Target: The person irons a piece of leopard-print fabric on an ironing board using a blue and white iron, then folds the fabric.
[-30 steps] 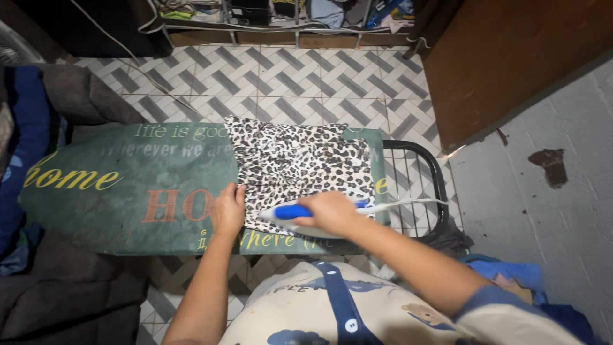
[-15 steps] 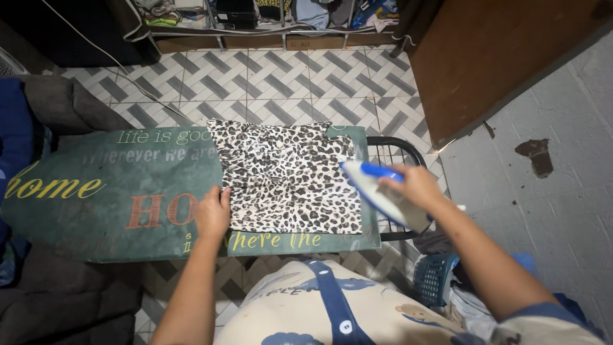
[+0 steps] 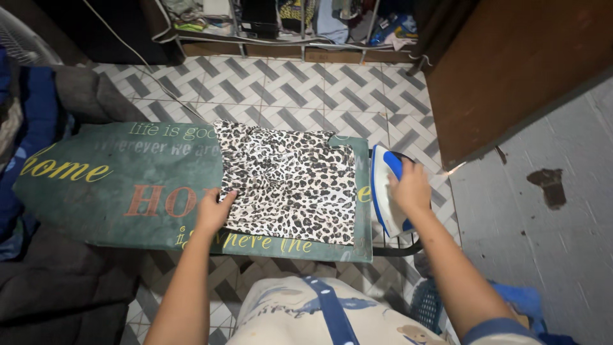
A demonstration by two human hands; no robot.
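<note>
Right hand [image 3: 410,186] has swung the white and blue steam iron [image 3: 385,189] off the cloth since a second ago; it now stands on end on the black wire rest, fingers wrapped on its handle. Leopard-print fabric piece [image 3: 287,182] lies flat on the green lettered board cover [image 3: 115,191], between both hands. Left hand [image 3: 214,211] lies open, pinning the fabric's near-left corner. Pressing paused.

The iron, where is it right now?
The iron is at the board's right end, beside the leopard-print cloth, under the right hand.
</note>
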